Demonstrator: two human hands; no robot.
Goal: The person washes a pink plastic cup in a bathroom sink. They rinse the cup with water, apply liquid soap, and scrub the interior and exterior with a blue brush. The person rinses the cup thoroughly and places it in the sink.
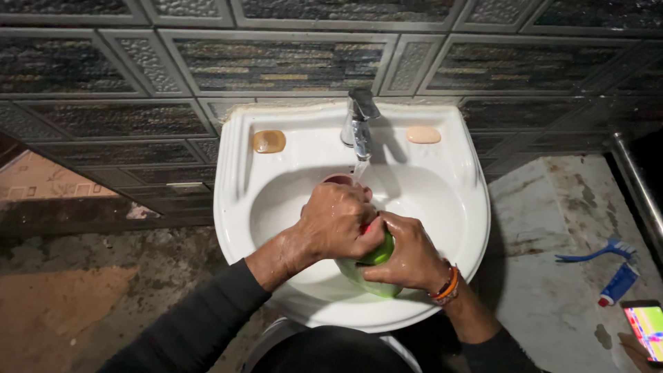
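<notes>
Both my hands are over the white wash basin (235, 200), under water running from the chrome tap (358, 121). My left hand (335, 221) is closed over a red cup-like object (340, 179), whose rim shows just under the stream. My right hand (407, 252) grips a green object (376, 266), holding it from below and the right. The two hands touch each other and hide most of both objects.
Two soap bars lie on the basin's rim, orange (268, 141) and pink (423, 135). On the counter at right lie a blue toothbrush (597, 252), a blue tube (618, 284) and a lit phone (646, 330). Dark tiles form the wall.
</notes>
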